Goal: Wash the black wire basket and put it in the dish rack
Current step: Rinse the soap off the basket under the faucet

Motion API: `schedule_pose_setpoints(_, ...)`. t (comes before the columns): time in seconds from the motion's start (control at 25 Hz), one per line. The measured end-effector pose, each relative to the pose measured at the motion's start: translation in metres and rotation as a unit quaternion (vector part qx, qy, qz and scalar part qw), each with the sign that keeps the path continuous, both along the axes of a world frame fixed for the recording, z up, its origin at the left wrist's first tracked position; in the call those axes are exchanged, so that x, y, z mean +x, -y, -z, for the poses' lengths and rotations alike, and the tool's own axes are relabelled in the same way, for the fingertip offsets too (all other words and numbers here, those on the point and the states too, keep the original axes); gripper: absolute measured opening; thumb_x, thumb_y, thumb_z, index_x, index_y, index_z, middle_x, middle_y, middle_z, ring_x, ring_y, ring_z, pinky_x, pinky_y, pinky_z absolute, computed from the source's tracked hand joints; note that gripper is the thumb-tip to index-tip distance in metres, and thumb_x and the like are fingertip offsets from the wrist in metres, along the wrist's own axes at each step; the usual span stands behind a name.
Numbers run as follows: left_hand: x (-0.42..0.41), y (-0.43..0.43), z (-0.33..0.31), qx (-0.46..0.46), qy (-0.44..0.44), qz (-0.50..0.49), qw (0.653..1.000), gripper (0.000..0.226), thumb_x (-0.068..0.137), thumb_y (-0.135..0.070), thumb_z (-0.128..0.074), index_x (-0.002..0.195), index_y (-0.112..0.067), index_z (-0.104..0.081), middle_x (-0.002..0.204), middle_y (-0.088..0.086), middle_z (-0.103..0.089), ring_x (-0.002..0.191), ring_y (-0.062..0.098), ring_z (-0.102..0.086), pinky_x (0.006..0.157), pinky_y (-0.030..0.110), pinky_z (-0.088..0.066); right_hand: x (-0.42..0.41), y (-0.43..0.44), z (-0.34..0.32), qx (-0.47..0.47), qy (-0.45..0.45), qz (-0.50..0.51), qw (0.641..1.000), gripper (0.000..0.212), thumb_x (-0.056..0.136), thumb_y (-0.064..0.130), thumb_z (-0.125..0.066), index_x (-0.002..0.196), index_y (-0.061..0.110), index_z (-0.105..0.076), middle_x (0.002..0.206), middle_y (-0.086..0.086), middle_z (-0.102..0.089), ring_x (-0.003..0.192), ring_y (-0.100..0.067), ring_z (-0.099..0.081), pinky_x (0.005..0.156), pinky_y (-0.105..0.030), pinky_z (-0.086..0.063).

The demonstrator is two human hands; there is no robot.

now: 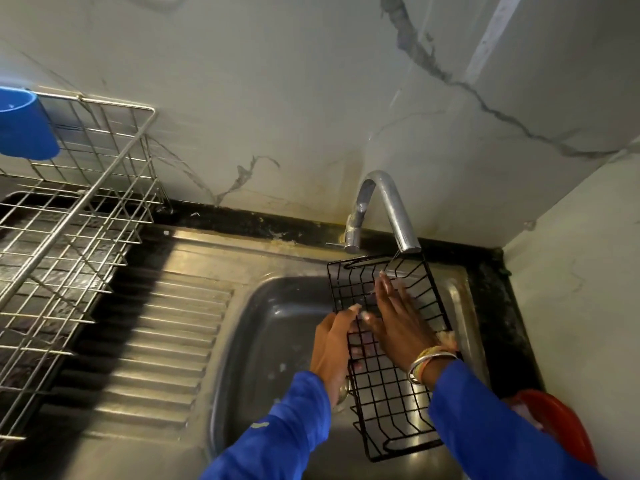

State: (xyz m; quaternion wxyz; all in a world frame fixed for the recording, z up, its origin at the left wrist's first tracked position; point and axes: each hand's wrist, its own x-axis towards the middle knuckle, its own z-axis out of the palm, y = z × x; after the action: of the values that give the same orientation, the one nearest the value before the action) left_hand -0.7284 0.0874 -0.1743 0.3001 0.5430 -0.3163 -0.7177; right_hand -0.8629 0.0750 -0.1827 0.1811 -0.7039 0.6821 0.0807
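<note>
The black wire basket [388, 382] lies long and narrow over the right side of the steel sink [263, 341], its far end under the tap spout. My left hand [334, 344] grips its left rim, fingers curled round the wire. Inside the basket, my right hand [398, 317] lies flat with straight fingers pressed on the wire floor. The silver dish rack [76, 216] stands at the left on the counter.
A chrome tap [388, 209] arches over the basket's far end. A blue cup [24, 123] hangs on the rack's far left corner. A red bowl [557, 427] sits at the right edge. The ribbed drainboard [156, 351] lies between rack and basin.
</note>
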Motion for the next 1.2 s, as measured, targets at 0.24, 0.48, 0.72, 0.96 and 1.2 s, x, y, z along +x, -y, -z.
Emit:
schedule_pose_setpoints(0.24,-0.001,0.000,-0.008,-0.006,-0.006,0.003,1.000,0.051,0.094,-0.065,-0.048,0.115,-0.022,-0.066,0.101,0.004,-0.077,0.091,0.019,-0.072,0.069,0.031,-0.054,0.004,-0.011,0.004,-0.007,0.023,-0.033,0.999,0.076,0.098,0.036,-0.042,0.150,0.030,0.014,0.152,0.002,0.034,0.143,-0.026,0.027,0.117,-0.048,0.010)
schedule_pose_setpoints(0.48,-0.011,0.001,-0.010,-0.006,-0.017,0.041,0.999,0.075,0.081,-0.075,-0.046,0.128,-0.018,-0.059,0.118,0.004,-0.068,0.101,0.017,-0.067,0.068,0.024,-0.051,0.022,-0.005,-0.001,0.008,-0.005,0.022,1.000,0.102,0.089,0.038,-0.061,0.149,0.023,0.020,0.154,-0.005,0.029,0.143,-0.030,0.024,0.117,-0.048,0.010)
schedule_pose_setpoints(0.72,-0.005,0.003,-0.001,-0.016,0.005,0.049,0.999,0.058,0.092,-0.070,-0.038,0.120,-0.025,-0.062,0.109,0.006,-0.073,0.097,0.024,-0.070,0.076,0.036,-0.054,0.005,-0.001,-0.002,-0.003,0.001,0.011,1.000,0.096,0.091,0.024,-0.060,0.151,0.025,0.015,0.156,0.003,0.025,0.140,-0.023,0.027,0.113,-0.041,0.012)
schedule_pose_setpoints(0.96,-0.005,0.003,0.000,-0.010,-0.007,0.039,0.999,0.062,0.093,-0.075,-0.041,0.122,-0.024,-0.062,0.110,0.003,-0.072,0.100,0.021,-0.069,0.077,0.036,-0.058,0.017,-0.002,-0.006,0.033,-0.009,-0.012,0.999,0.096,0.092,0.024,-0.057,0.149,0.024,0.021,0.144,0.007,0.037,0.140,-0.020,0.028,0.113,-0.041,0.014)
schedule_pose_setpoints(1.2,-0.003,0.005,0.002,-0.020,-0.008,0.061,0.998,0.088,0.078,-0.086,-0.045,0.116,-0.011,-0.067,0.103,0.014,-0.076,0.090,0.022,-0.071,0.071,0.032,-0.054,0.016,-0.004,-0.005,-0.009,0.031,0.234,0.972,0.081,0.098,0.050,-0.033,0.151,0.014,0.017,0.154,-0.010,0.032,0.145,-0.028,0.023,0.120,-0.043,0.008)
